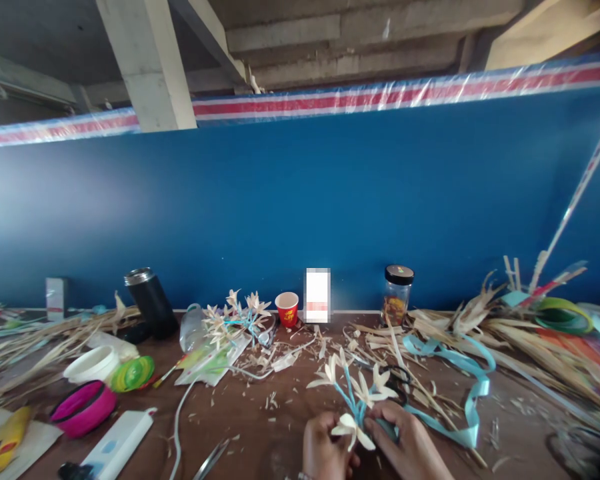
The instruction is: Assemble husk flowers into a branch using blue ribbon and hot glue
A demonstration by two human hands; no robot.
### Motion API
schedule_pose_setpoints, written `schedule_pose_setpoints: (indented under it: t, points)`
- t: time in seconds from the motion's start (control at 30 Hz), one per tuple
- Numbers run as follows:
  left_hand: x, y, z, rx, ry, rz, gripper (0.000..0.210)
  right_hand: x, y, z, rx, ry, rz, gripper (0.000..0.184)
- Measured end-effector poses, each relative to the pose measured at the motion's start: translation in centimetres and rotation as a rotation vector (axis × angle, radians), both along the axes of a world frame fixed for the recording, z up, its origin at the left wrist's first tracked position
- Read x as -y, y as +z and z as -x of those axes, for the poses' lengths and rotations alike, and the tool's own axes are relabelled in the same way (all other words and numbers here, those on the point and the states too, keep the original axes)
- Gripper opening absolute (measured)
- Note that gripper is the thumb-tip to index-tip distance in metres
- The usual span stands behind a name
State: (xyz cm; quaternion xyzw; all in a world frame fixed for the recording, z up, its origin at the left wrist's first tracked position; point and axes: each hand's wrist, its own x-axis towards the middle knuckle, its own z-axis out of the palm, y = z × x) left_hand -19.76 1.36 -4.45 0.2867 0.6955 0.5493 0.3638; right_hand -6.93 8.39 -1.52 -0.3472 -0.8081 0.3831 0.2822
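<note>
At the front of the table my left hand (325, 443) is closed around the lower stems of a bunch of pale husk flowers (350, 383) with light blue wrapped stems. One flower head hangs low between my hands. My right hand (413, 440) is closed right beside it, thumb and fingers together at the stems. Part of a light blue ribbon (473, 417) shows at the right fingers and trails off to the right in loops. Exactly how the fingers grip is partly hidden. Just behind the flowers lie black-handled scissors (397, 380).
A second flower bunch (237, 317), a red paper cup (287, 310), a lidded jar (397, 293) and a black flask (151, 303) stand along the blue partition. Dry husks (485, 333) pile up at right. Metal tweezers (211, 460), a power strip (117, 447) and a white cable (177, 427) lie at left.
</note>
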Motion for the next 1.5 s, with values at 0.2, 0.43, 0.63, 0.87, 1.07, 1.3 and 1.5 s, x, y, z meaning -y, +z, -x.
schedule_pose_setpoints:
  t: [0.2,0.43,0.63,0.87,1.07,1.3,1.5]
  points:
    - [0.3,0.6,-0.2,-0.021,0.024,-0.034,0.033,0.6,0.9,0.3,0.033,-0.024,-0.029,0.022]
    - [0.8,1.5,-0.5,-0.076,0.037,-0.065,0.024,1.1,0.4,0.6,0.058,-0.118,0.011,0.018]
    - [1.0,2.2,-0.7,-0.165,0.022,-0.053,0.028,1.5,0.6,0.4,0.083,-0.11,-0.057,0.016]
    - [1.1,2.7,-0.7,-0.23,0.012,-0.061,0.025,1.7,0.9,0.3,0.13,-0.125,-0.114,0.016]
    - [1.1,2.2,-0.7,-0.21,0.045,-0.045,0.023,1.4,0.4,0.5,0.065,-0.111,-0.051,0.015]
    - [1.0,2.0,-1.3,-0.174,0.06,-0.023,0.024,1.4,0.1,0.5,0.08,-0.127,-0.034,0.013]
    - [1.0,2.3,-1.3,-0.261,0.03,-0.001,0.024,1.2,-0.3,0.7,0.089,-0.127,-0.042,0.015]
